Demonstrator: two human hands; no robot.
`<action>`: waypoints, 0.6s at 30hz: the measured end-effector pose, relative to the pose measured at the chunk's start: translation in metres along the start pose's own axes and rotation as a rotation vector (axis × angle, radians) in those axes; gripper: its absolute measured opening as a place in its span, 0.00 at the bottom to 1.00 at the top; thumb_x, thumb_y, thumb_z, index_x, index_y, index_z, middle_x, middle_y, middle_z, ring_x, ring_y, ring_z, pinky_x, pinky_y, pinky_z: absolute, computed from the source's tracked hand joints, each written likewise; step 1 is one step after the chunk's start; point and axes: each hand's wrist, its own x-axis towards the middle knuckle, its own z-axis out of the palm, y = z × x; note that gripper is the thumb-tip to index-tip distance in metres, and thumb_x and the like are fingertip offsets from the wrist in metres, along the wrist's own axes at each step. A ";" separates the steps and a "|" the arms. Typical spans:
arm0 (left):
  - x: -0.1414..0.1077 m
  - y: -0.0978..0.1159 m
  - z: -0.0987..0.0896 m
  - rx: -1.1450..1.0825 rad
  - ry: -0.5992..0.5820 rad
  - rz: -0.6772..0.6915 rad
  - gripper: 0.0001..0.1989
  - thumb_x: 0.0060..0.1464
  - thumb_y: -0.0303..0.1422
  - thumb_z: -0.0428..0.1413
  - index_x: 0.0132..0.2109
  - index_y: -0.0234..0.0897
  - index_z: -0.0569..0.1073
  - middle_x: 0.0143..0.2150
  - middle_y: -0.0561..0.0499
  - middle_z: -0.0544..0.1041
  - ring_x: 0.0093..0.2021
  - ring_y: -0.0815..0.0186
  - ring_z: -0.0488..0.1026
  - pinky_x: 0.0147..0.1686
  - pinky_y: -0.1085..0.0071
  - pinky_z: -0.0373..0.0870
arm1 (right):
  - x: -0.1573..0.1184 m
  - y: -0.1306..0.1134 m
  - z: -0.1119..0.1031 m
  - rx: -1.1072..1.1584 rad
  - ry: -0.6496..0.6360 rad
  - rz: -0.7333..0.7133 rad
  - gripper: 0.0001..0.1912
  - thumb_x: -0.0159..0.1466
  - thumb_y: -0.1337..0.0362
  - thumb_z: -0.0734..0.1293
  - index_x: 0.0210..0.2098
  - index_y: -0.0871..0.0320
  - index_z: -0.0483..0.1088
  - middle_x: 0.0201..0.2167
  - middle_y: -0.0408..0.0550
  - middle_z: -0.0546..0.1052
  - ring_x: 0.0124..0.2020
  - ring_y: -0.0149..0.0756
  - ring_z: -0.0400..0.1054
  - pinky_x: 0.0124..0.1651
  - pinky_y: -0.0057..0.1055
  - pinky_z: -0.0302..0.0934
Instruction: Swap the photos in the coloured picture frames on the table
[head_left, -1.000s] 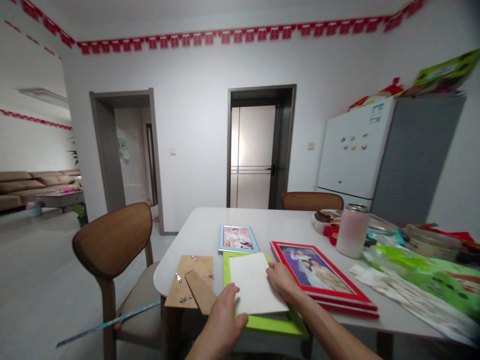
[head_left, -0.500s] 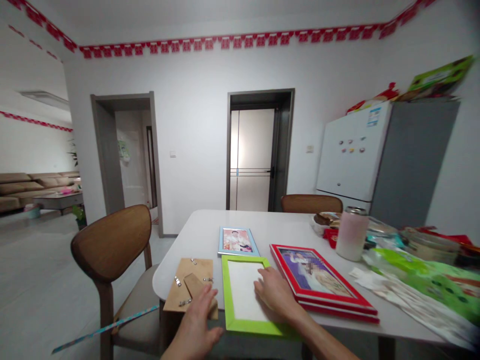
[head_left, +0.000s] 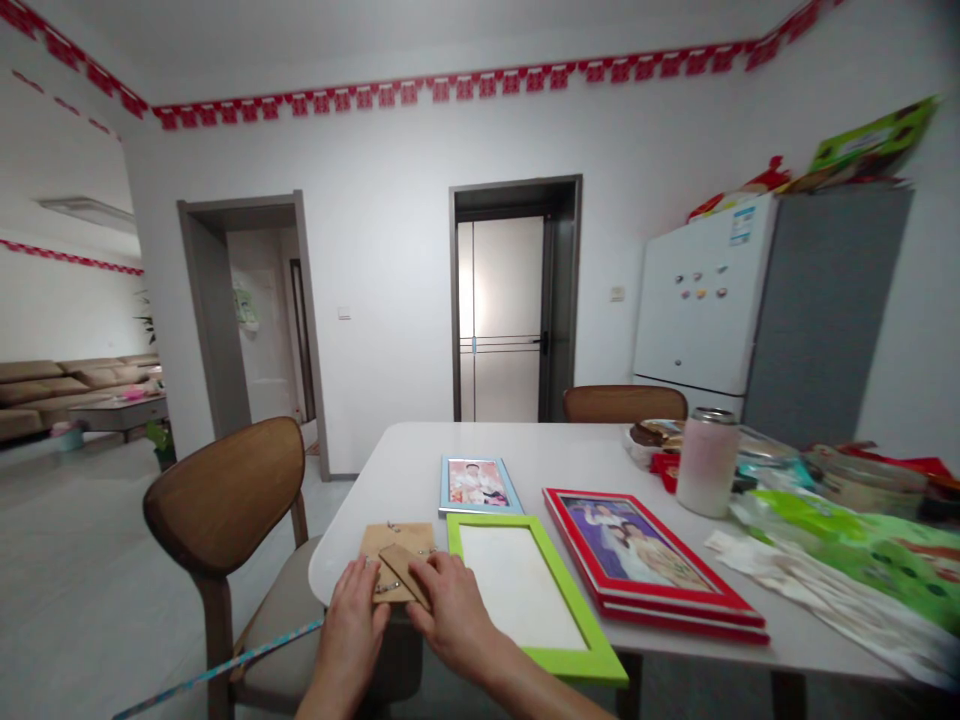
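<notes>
A brown picture-frame backing board (head_left: 379, 540), with metal clips and a flap-like stand leg, lies at the table's near left edge. My left hand (head_left: 352, 615) grips the board's left near side, fingers on top. From the right, my right hand (head_left: 454, 605) closes over the board's right side and its stand leg; its fingertips are partly hidden. Beside it lies a lime-green picture frame (head_left: 559, 560) around a plain white sheet (head_left: 517, 580), its near corner jutting past the table edge. Behind is a blue-framed photo (head_left: 476, 484).
Stacked red picture frames (head_left: 652, 550) lie to the right, the top one holding a photo. Further right are a pink-and-white tumbler (head_left: 707, 465), a green plastic package (head_left: 855, 550) and white cloth-like material (head_left: 795, 580). A wooden chair (head_left: 232, 480) stands at the left.
My right hand has left the green frame and moved left onto the backing board. My left hand has shifted to the board's left side. The green frame's near end has swung right.
</notes>
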 end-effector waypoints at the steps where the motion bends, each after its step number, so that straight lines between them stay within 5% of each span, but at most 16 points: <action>1: 0.000 0.006 -0.002 -0.013 0.027 0.012 0.23 0.44 0.24 0.44 0.50 0.28 0.63 0.54 0.42 0.62 0.55 0.61 0.56 0.55 0.64 0.52 | -0.002 0.004 -0.005 0.009 -0.001 -0.017 0.19 0.52 0.60 0.62 0.45 0.49 0.63 0.40 0.49 0.66 0.41 0.39 0.59 0.41 0.34 0.52; 5: -0.006 0.044 -0.009 -0.097 0.023 0.073 0.24 0.45 0.24 0.44 0.52 0.27 0.60 0.56 0.41 0.59 0.57 0.59 0.51 0.55 0.63 0.52 | -0.024 0.029 -0.035 0.028 0.013 -0.067 0.20 0.54 0.56 0.60 0.47 0.46 0.63 0.45 0.48 0.64 0.44 0.40 0.57 0.44 0.36 0.52; 11: -0.017 0.116 -0.002 -0.240 -0.224 0.152 0.24 0.47 0.27 0.46 0.54 0.28 0.59 0.58 0.39 0.54 0.59 0.57 0.47 0.55 0.62 0.49 | -0.064 0.083 -0.071 0.048 0.057 0.016 0.19 0.57 0.56 0.56 0.45 0.54 0.66 0.45 0.53 0.66 0.46 0.40 0.59 0.48 0.36 0.53; 18: -0.016 0.134 0.005 -0.268 -0.348 0.196 0.20 0.49 0.31 0.48 0.50 0.31 0.63 0.56 0.42 0.59 0.57 0.59 0.52 0.55 0.64 0.48 | -0.079 0.109 -0.072 -0.042 0.017 0.065 0.19 0.55 0.57 0.57 0.44 0.55 0.68 0.44 0.53 0.68 0.44 0.40 0.61 0.48 0.36 0.54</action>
